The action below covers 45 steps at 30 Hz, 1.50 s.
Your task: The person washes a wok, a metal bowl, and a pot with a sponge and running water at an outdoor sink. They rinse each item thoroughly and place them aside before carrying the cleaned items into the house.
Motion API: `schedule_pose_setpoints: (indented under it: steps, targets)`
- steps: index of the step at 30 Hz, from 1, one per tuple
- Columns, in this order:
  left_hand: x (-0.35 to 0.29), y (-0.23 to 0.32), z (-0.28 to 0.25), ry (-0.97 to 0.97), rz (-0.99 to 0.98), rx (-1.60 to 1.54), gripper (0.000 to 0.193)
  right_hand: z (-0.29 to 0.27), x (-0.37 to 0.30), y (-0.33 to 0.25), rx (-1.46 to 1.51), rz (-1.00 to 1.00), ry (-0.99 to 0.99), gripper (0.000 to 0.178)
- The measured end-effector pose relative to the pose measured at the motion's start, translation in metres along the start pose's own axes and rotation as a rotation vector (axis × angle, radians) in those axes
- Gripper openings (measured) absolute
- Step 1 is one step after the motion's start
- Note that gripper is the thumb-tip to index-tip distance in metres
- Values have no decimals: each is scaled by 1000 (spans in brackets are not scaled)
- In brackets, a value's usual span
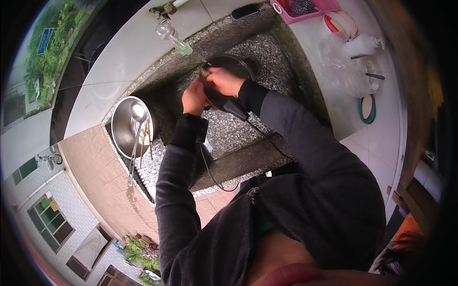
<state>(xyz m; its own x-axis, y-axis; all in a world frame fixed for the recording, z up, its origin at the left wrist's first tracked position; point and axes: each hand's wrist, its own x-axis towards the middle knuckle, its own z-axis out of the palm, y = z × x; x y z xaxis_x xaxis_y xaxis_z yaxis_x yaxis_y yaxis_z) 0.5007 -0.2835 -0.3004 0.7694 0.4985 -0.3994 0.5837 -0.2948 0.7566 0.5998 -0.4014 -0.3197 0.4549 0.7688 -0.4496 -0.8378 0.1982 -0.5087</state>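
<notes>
In the stone sink (pixel 276 62), a dark round pan (pixel 241 68) with a thin shiny rim lies under my hands. My right hand (pixel 225 82) reaches over the pan with its fingers bunched around a small brownish thing, mostly hidden by the fingers. Close beside it, my left hand (pixel 193 98) is at the pan's left side, fingers bent and closed toward the same spot; what they grip is hidden. Beyond the hands, a tap (pixel 165 29) with a clear and greenish nozzle (pixel 182 47) points into the sink.
A steel bowl (pixel 120 125) with a ladle (pixel 138 112) and chopsticks stands on the left ledge. To the right are a pink basket (pixel 305 14), a white pump bottle (pixel 363 45), a clear plastic bag (pixel 336 64) and a teal ring (pixel 366 109). Thin black cables hang near both wrists.
</notes>
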Motion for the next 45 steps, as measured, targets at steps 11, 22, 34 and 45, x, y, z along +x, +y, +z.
schedule_pose_setpoints:
  steps: [11, 22, 34, 45]
  targets:
    - [7, 28, 2, -45, 68, 43, 40, -98, -50, -25, -2431, -258, -286, 22]
    - [22, 75, 2, -155, 27, -273, 26, -93, -19, -64, -2208, -699, 270, 32]
    - [25, 90, 5, -109, -95, -470, 18, -38, -28, -17, -1524, 107, -201, 19]
    - [12, 86, -5, -132, -168, -581, 31, -68, 10, -60, -59, -410, 475, 20]
